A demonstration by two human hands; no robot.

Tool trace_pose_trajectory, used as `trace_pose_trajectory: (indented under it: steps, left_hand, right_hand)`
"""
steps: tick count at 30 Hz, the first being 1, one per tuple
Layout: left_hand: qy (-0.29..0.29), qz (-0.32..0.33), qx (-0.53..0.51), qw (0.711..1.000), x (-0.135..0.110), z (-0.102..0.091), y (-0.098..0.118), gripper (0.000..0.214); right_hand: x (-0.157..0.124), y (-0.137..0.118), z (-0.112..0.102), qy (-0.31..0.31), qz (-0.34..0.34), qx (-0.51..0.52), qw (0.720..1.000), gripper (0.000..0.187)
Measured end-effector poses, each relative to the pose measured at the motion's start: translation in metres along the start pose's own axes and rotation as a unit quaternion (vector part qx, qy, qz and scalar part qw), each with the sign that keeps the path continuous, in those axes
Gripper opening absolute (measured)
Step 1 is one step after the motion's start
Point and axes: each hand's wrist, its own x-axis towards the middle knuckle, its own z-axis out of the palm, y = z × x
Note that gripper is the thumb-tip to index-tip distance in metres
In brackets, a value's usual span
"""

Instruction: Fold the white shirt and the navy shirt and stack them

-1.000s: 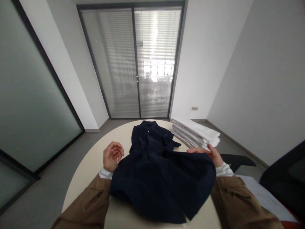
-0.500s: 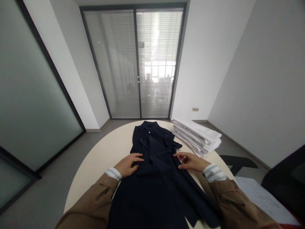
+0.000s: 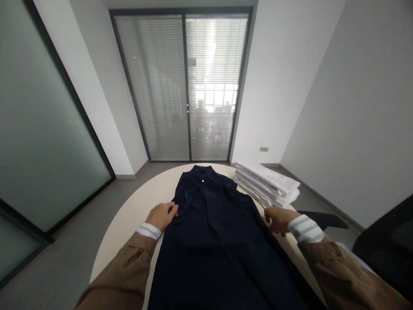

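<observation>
A dark navy shirt (image 3: 206,241) lies spread on the round table, its collar at the far end and a small white button below it. At its left edge, my left hand (image 3: 164,215) is closed with thumb and fingers pinching the cloth. My right hand (image 3: 278,218) is at the right edge of the shirt, fingers curled down and gripping the fabric there; the fingertips are partly hidden. The front of the shirt is fairly flat, with some folds near the shoulders.
A stack of folded white cloth (image 3: 266,183) stands at the table's back right, close to the shirt's right shoulder. The pale round table (image 3: 129,219) has a curved edge. A black chair (image 3: 387,237) is on the right. Glass doors with blinds (image 3: 211,86) stand behind.
My hands have moved apart, the left one outward to the left and the right one to the right. The shirt's right side has been drawn out, so the body lies wider and flatter.
</observation>
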Motion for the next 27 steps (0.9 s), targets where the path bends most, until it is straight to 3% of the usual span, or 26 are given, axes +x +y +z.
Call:
trace_pose_trajectory:
  steps: [3, 5, 7, 9, 13, 18, 22, 24, 27]
  left_hand:
    - [0.03, 0.053, -0.011, 0.998, 0.0, 0.009, 0.002, 0.037]
    - [0.011, 0.122, 0.002, 0.992, -0.001, 0.018, 0.003, 0.039]
    - [-0.013, 0.154, 0.031, 0.987, -0.001, 0.025, 0.003, 0.041]
    - [-0.022, 0.137, 0.057, 0.989, 0.0, 0.028, -0.002, 0.042]
    - [-0.028, 0.067, 0.082, 0.994, 0.005, 0.025, -0.024, 0.047]
    - [-0.031, 0.032, 0.074, 0.996, 0.005, 0.02, -0.045, 0.045]
    - [0.001, 0.045, 0.112, 0.993, -0.008, 0.008, -0.015, 0.05]
    - [0.002, 0.113, 0.103, 0.988, -0.023, -0.003, 0.015, 0.044]
    - [-0.077, 0.261, 0.012, 0.962, -0.054, -0.01, 0.062, 0.024]
  right_hand:
    - [-0.007, -0.022, -0.007, 0.186, -0.126, -0.068, 0.972, 0.022]
    - [-0.008, -0.043, -0.005, 0.239, -0.215, -0.067, 0.945, 0.03]
    - [-0.004, -0.062, 0.004, 0.243, -0.268, -0.072, 0.929, 0.041]
    - [0.003, -0.075, 0.017, 0.213, -0.269, -0.072, 0.937, 0.057]
    - [0.018, -0.08, 0.046, 0.137, -0.192, -0.033, 0.971, 0.076]
    - [0.027, -0.069, 0.058, 0.144, -0.14, -0.02, 0.979, 0.085]
    - [0.026, -0.066, 0.052, 0.141, -0.139, -0.02, 0.98, 0.087]
    - [0.024, -0.066, 0.049, 0.131, -0.162, -0.018, 0.978, 0.085]
    - [0.02, -0.065, 0.049, 0.106, -0.197, -0.016, 0.975, 0.083]
